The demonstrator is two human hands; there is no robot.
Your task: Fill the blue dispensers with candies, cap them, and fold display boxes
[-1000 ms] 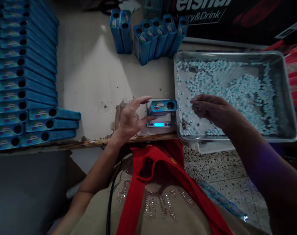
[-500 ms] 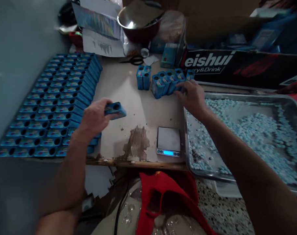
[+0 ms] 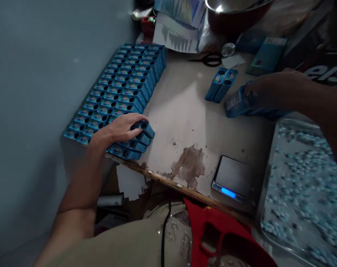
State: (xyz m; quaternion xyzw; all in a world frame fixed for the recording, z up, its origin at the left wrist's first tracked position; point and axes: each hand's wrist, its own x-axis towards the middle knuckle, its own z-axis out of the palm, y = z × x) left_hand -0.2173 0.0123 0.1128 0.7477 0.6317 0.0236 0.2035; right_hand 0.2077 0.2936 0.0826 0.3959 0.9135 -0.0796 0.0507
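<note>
Blue boxes (image 3: 124, 85) packed in rows beyond the left hand (image 3: 123, 128), its thumb and fingers around one box (image 3: 149, 130), two boxes (image 3: 220, 87) farther right, one scale (image 3: 233, 175) between the hands, right hand (image 3: 264, 89) over more boxes (image 3: 236, 104), grip hidden, one tray (image 3: 269, 170) below it.

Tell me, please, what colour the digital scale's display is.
The display is bright blue, best seen in the head view.

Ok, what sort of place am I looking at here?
Likely a small workshop or back room, though I can't be sure. Rows of blue boxes and a lit digital scale share a worn tabletop, with a metal tray of small pale-blue pieces beside the scale.
</note>
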